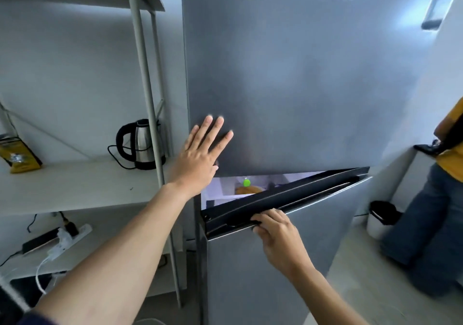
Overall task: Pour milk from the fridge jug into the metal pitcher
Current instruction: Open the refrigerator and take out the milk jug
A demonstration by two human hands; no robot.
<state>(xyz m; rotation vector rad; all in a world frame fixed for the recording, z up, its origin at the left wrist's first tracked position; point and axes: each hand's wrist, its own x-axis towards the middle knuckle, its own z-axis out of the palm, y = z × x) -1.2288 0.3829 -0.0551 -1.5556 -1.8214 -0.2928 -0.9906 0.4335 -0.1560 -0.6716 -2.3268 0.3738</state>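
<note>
A tall grey fridge point(300, 74) fills the middle of the view. My left hand point(203, 154) lies flat with fingers spread against the lower left of its upper door. My right hand point(273, 229) curls over the dark top edge of the lower door point(288, 262), which stands slightly ajar. Through the gap the lit interior point(225, 189) shows, with a green cap point(246, 182) above something orange. No milk jug or metal pitcher can be made out.
A white shelf unit point(75, 184) stands left of the fridge, holding a steel electric kettle point(141, 144) and a yellow bag point(20, 156). A power strip point(60, 237) lies on the lower shelf. Another person point(433, 199) stands at the right beside a small white bin point(380, 219).
</note>
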